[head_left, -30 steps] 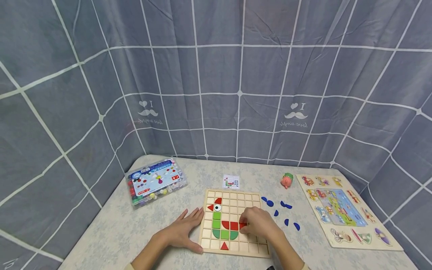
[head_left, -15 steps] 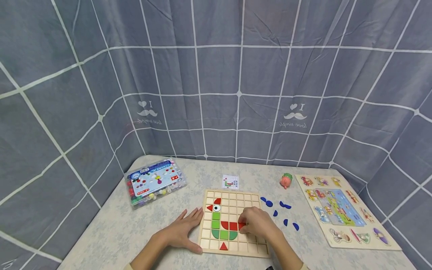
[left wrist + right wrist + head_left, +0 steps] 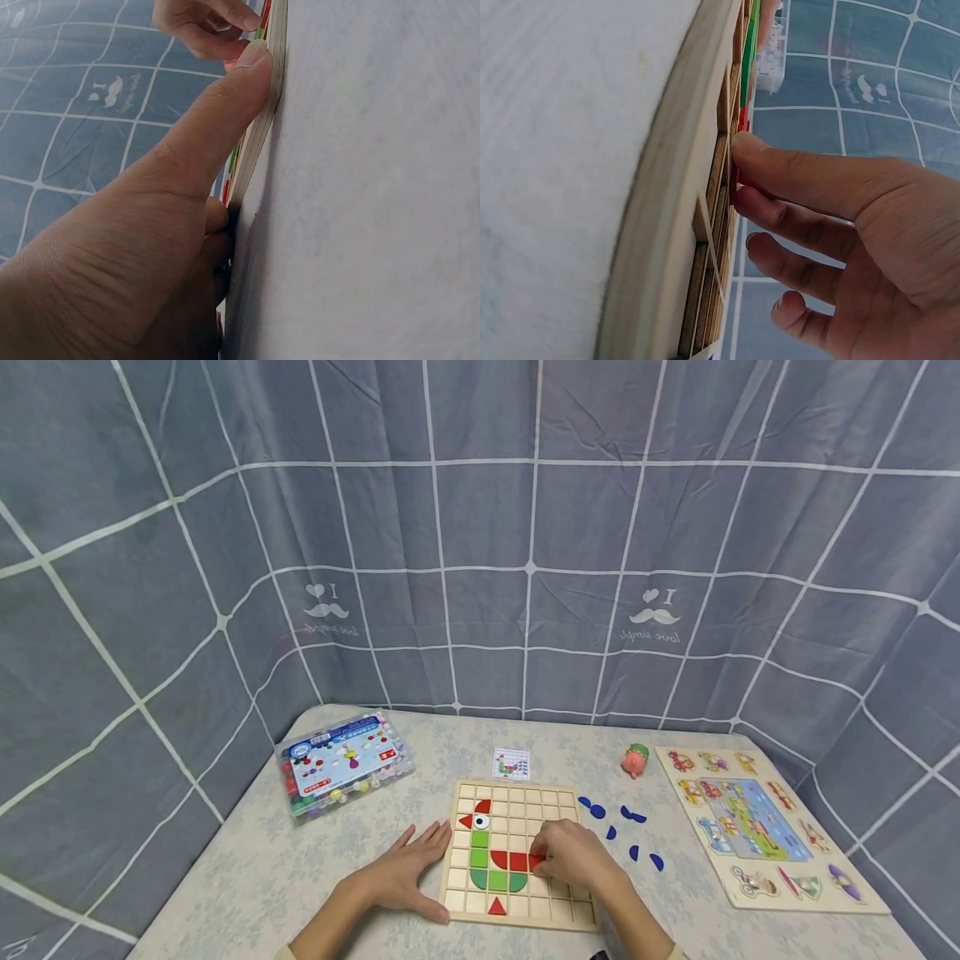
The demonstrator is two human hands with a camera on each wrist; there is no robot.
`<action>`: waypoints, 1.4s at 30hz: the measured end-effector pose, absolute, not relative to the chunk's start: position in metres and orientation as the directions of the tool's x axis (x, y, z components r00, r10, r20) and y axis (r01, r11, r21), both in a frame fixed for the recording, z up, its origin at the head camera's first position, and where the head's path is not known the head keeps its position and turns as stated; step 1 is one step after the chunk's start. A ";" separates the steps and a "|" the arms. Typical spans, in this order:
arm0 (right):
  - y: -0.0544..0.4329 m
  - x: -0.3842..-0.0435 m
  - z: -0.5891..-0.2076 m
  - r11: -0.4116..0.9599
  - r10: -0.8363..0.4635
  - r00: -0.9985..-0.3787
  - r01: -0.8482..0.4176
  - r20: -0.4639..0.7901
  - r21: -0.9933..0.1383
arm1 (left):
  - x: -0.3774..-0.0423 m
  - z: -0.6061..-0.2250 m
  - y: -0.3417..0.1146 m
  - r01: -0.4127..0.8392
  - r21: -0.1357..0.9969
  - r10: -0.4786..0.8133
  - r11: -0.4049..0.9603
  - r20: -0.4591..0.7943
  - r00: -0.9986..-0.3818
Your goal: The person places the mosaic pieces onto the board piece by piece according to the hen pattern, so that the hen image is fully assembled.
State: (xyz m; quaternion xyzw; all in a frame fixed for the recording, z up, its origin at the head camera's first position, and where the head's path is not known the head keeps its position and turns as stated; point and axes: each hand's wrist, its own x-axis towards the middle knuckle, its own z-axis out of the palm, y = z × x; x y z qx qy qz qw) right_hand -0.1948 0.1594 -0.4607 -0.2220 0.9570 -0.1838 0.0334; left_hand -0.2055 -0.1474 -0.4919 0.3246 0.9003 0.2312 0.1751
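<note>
A wooden grid board (image 3: 559,914) lies on the table, with red, green and light-green tiles laid in a bird-like figure. A round white eye tile (image 3: 482,822) sits near its top left. My left hand (image 3: 405,870) lies at the board's left edge, fingers extended, and in the left wrist view the thumb presses along that edge. My right hand (image 3: 572,853) pinches a red tile (image 3: 739,177) between thumb and index finger, right at the grid, beside a red square tile (image 3: 518,862). Much of the pinched tile is hidden by the fingertips.
Several blue half-round pieces (image 3: 634,852) lie right of the board. A small pattern card (image 3: 512,764) is behind it. A clear bead box (image 3: 347,763) stands back left; a pink and green toy (image 3: 634,762) and a picture puzzle board (image 3: 810,893) are at right. A grey curtain (image 3: 487,610) surrounds the table.
</note>
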 end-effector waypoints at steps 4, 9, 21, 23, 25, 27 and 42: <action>0.159 -0.195 -0.461 0.837 -0.434 -0.901 -0.406 0.008 -0.368 | -0.206 -0.493 -0.148 0.505 0.525 0.664 0.685 -0.166 -0.729; 0.164 -0.197 -0.458 0.839 -0.406 -0.914 -0.364 -0.020 -0.404 | -0.206 -0.493 -0.148 0.504 0.524 0.663 0.686 -0.165 -0.730; 0.220 -0.213 -0.455 0.892 -0.166 -0.986 -0.149 -0.003 -0.427 | -0.206 -0.493 -0.147 0.505 0.523 0.662 0.687 -0.163 -0.731; 0.232 -0.216 -0.455 0.900 -0.145 -0.989 -0.128 -0.008 -0.416 | -0.206 -0.493 -0.147 0.502 0.524 0.661 0.688 -0.166 -0.732; 0.242 -0.218 -0.456 0.914 -0.124 -0.992 -0.106 -0.021 -0.392 | -0.206 -0.493 -0.147 0.500 0.525 0.659 0.689 -0.167 -0.733; 0.250 -0.220 -0.457 0.918 -0.100 -0.994 -0.073 -0.048 -0.391 | -0.206 -0.492 -0.146 0.498 0.526 0.658 0.689 -0.167 -0.734; 0.262 -0.222 -0.470 0.910 -0.087 -0.992 -0.042 -0.092 -0.413 | -0.205 -0.490 -0.146 0.502 0.529 0.663 0.684 -0.162 -0.731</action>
